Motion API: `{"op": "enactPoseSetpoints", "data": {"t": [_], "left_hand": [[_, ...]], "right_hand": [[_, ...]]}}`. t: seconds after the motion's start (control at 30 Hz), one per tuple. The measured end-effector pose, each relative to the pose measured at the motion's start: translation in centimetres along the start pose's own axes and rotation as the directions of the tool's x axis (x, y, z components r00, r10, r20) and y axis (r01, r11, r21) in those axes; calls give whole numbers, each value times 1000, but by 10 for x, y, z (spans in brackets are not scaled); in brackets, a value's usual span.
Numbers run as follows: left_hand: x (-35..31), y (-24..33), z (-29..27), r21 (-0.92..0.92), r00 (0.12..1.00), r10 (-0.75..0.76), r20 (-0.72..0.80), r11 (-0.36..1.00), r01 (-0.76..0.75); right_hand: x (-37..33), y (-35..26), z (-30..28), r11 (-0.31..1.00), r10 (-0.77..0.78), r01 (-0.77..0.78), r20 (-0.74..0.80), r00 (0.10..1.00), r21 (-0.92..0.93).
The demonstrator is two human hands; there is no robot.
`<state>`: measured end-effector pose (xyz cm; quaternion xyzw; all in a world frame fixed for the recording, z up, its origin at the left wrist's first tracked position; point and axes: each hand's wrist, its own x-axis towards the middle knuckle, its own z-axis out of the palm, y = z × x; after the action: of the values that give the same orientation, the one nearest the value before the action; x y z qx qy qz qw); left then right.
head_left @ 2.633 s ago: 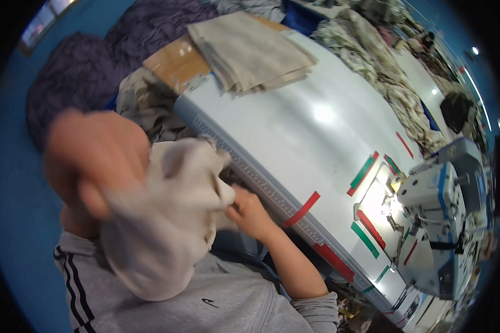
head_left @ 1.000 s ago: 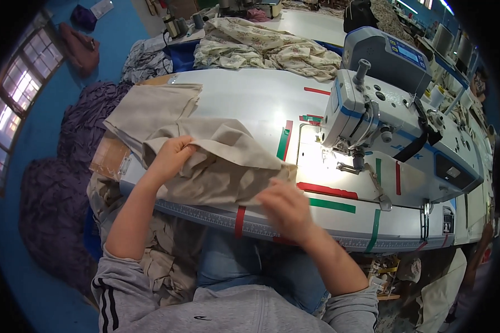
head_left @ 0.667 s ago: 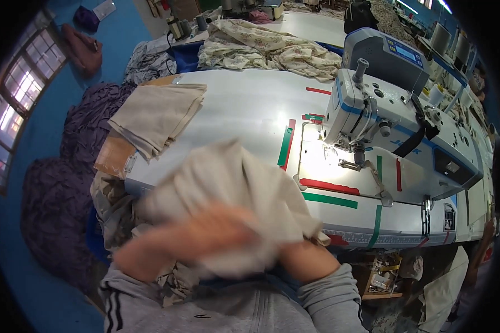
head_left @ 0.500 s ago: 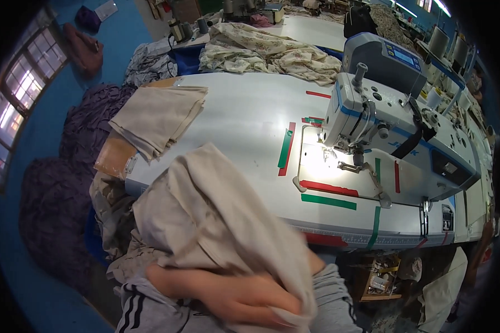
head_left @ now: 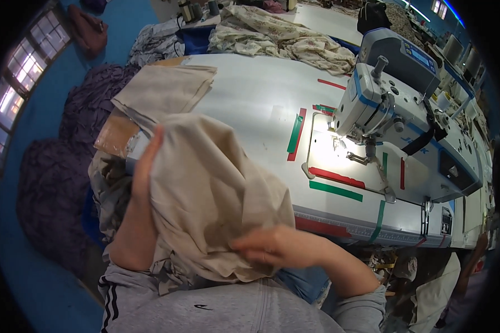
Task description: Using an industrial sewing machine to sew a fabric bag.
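Observation:
A large beige cloth (head_left: 205, 166) hangs bunched in front of me, between my lap and the left part of the sewing table. My left hand (head_left: 149, 158) is upright along the cloth's left edge; its fingers are mostly hidden by the fabric. Low on the cloth's right side is my right hand (head_left: 275, 245), its fingers pointing left against the fabric and blurred by motion. Whether they grip it cannot be made out. Behind the cloth, a folded beige stack (head_left: 164, 89) lies on the table's far left corner, and the raised cloth overlaps its near end.
At the right stands a white and blue sewing machine (head_left: 389, 105) with its lamp lit. Red and green tape strips (head_left: 336, 191) mark the white table (head_left: 255, 94). Floral fabric (head_left: 278, 33) is heaped at the back. Dark purple cloth (head_left: 55, 205) is piled at the left.
My left hand has risen from my lap to the cloth's left edge. The right hand, mostly covered before, now shows on the cloth's lower right. The cloth has shifted and spread upright.

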<state>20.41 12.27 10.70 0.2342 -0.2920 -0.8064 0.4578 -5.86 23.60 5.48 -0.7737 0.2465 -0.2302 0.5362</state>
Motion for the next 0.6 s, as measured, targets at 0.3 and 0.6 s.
{"op": "enactPoseSetpoints", "data": {"t": [0.3,0.6], "left_hand": [[-118,-97,49,302,782,-457,424,885,354],[-72,-101,48,379,902,-245,355,920,100]], "right_hand": [[39,-26,45,856,367,-205,-279,888,474],[19,-27,9,819,573,-545,-282,770,178]]}}
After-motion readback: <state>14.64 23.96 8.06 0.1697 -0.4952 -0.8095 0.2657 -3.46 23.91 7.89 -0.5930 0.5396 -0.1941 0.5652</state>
